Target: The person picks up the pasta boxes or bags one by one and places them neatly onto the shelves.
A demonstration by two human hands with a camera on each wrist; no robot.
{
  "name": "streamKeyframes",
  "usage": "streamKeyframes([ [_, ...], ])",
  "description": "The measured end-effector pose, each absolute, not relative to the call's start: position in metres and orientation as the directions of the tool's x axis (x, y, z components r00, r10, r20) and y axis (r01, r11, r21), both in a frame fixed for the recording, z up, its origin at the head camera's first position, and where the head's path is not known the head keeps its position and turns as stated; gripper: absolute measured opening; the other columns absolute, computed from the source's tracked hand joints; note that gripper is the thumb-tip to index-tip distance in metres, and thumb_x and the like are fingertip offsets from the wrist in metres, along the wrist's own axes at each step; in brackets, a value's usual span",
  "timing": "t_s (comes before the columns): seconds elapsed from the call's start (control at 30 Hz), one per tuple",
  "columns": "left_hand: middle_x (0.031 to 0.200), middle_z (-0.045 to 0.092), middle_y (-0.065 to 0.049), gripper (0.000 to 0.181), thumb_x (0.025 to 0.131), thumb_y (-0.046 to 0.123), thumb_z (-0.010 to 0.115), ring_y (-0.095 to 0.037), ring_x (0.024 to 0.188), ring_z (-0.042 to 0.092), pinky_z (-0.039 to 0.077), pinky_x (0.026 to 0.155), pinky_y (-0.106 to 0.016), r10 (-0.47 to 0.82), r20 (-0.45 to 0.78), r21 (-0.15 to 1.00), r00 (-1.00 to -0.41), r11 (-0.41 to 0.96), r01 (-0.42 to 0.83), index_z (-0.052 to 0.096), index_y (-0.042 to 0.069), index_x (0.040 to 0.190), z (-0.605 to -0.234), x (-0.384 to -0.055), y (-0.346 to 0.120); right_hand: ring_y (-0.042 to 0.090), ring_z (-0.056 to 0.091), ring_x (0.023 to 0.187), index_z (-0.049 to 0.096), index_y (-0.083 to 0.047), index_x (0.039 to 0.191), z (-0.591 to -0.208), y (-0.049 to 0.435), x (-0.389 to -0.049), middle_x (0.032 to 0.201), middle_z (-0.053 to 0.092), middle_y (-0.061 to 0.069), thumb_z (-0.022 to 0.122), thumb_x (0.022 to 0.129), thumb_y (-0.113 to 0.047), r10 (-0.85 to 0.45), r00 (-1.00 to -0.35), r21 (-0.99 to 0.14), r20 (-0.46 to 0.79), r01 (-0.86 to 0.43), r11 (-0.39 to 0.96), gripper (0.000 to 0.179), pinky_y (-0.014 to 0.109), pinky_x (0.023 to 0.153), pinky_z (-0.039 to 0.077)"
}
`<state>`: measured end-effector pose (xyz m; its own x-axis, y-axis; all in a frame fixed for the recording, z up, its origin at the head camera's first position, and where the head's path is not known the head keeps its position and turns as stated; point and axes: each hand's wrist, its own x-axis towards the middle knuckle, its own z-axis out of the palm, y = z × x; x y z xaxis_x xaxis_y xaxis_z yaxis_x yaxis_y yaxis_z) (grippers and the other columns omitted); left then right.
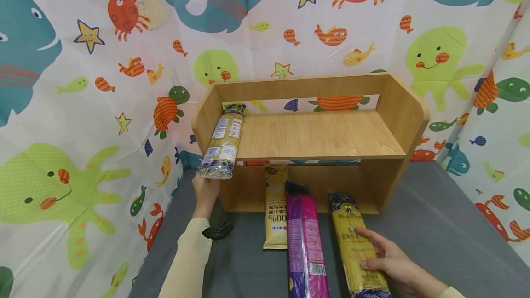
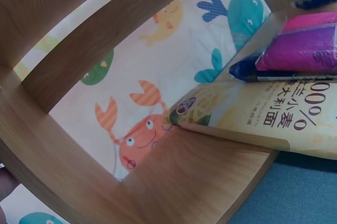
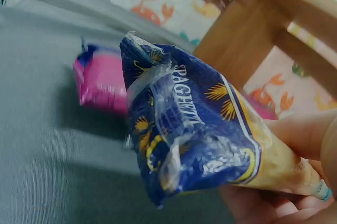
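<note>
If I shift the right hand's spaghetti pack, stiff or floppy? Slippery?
The spaghetti pack probably stays stiff lengthwise: it looks straight in the right hand. Its glossy wrapper might slip. The wrinkled blue end likely gives if pressed.

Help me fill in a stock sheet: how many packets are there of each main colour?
Yellow: 3 (upper packet on the wooden shelf, "100%" packet, gripped packet in the right hand)
Pink and purple: 1 (bright packet between the last two)
Total: 4 packets
</note>
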<state>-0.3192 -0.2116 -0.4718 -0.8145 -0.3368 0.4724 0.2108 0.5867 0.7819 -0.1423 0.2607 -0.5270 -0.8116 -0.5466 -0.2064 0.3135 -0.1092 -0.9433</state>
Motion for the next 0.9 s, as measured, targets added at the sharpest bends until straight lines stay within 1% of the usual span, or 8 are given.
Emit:
streamKeyframes([
  [0.07,0.098,0.074,-0.023,0.049,0.102,0.043,0.052,-0.03,0.074,0.053,0.039,0.064,-0.036,-0.341,0.466,0.786,-0.816,0.583,0.206,0.071,0.001,0.12,-0.471,-0.319,-0.211,0.021,0.067,0.112,0.042,-0.047,0.145,-0.519,0.258,-0.141,0.127,0.064,0.001,0.058,0.097,0.002,-0.559,-0.808,-0.947,-0.186,0.3,-0.119,0.07,0.041,0.09,0.058],
  [0.13,0.099,0.074,-0.023,0.051,0.102,0.044,0.051,-0.03,0.075,0.053,0.039,0.064,-0.037,-0.341,0.466,0.786,-0.817,0.584,0.204,0.07,0.001,0.121,-0.471,-0.318,-0.211,0.02,0.066,0.114,0.046,-0.051,0.137,-0.511,0.254,-0.139,0.129,0.062,0.0,0.057,0.097,0.002,-0.577,-0.796,-0.947,-0.182,0.3,-0.115,0.068,0.041,0.091,0.058],
  [0.2,0.101,0.074,-0.023,0.05,0.102,0.043,0.051,-0.031,0.075,0.054,0.04,0.064,-0.037,-0.34,0.473,0.781,-0.813,0.588,0.209,0.07,0.001,0.121,-0.471,-0.317,-0.211,0.02,0.064,0.116,0.046,-0.049,0.141,-0.503,0.251,-0.137,0.131,0.059,0.001,0.056,0.098,0.001,-0.605,-0.777,-0.948,-0.172,0.297,-0.112,0.066,0.041,0.092,0.057],
  [0.37,0.1,0.074,-0.025,0.043,0.101,0.035,0.055,-0.032,0.073,0.054,0.041,0.065,-0.04,-0.328,0.507,0.766,-0.797,0.595,0.243,0.071,-0.002,0.117,-0.472,-0.318,-0.212,0.024,0.06,0.115,0.043,-0.036,0.151,-0.478,0.238,-0.13,0.133,0.053,0.006,0.055,0.099,-0.002,-0.683,-0.712,-0.947,-0.164,0.307,-0.094,0.064,0.04,0.091,0.057],
  [0.5,0.095,0.073,-0.024,0.049,0.102,0.043,0.053,-0.029,0.071,0.052,0.039,0.061,-0.036,-0.322,0.505,0.765,-0.801,0.596,0.243,0.071,-0.001,0.116,-0.471,-0.318,-0.212,0.025,0.062,0.115,0.043,-0.031,0.154,-0.447,0.223,-0.124,0.135,0.052,0.009,0.053,0.1,0.001,-0.754,-0.644,-0.942,-0.127,0.317,-0.112,0.064,0.039,0.091,0.058],
  [0.6,0.092,0.072,-0.023,0.054,0.102,0.048,0.052,-0.025,0.068,0.05,0.036,0.059,-0.034,-0.325,0.499,0.77,-0.803,0.592,0.239,0.071,0.0,0.117,-0.471,-0.317,-0.212,0.026,0.064,0.114,0.041,-0.028,0.155,-0.419,0.21,-0.122,0.135,0.052,0.011,0.054,0.099,0.001,-0.786,-0.613,-0.949,-0.085,0.291,-0.124,0.065,0.039,0.09,0.058],
  [0.73,0.092,0.073,-0.022,0.048,0.103,0.043,0.054,-0.023,0.068,0.049,0.037,0.059,-0.033,-0.322,0.498,0.774,-0.805,0.583,0.246,0.071,0.001,0.118,-0.471,-0.317,-0.212,0.026,0.065,0.113,0.039,-0.024,0.157,-0.384,0.196,-0.124,0.134,0.053,0.013,0.059,0.097,-0.001,-0.8,-0.599,-0.96,-0.039,0.243,-0.135,0.067,0.039,0.089,0.059],
  [0.9,0.09,0.072,-0.023,0.041,0.102,0.036,0.056,-0.024,0.068,0.05,0.037,0.06,-0.034,-0.317,0.495,0.77,-0.809,0.592,0.239,0.071,0.0,0.116,-0.471,-0.316,-0.211,0.027,0.066,0.112,0.035,-0.019,0.159,-0.353,0.185,-0.132,0.134,0.052,0.015,0.063,0.096,-0.002,-0.785,-0.619,-0.974,0.0,0.179,-0.14,0.071,0.041,0.087,0.059],
])
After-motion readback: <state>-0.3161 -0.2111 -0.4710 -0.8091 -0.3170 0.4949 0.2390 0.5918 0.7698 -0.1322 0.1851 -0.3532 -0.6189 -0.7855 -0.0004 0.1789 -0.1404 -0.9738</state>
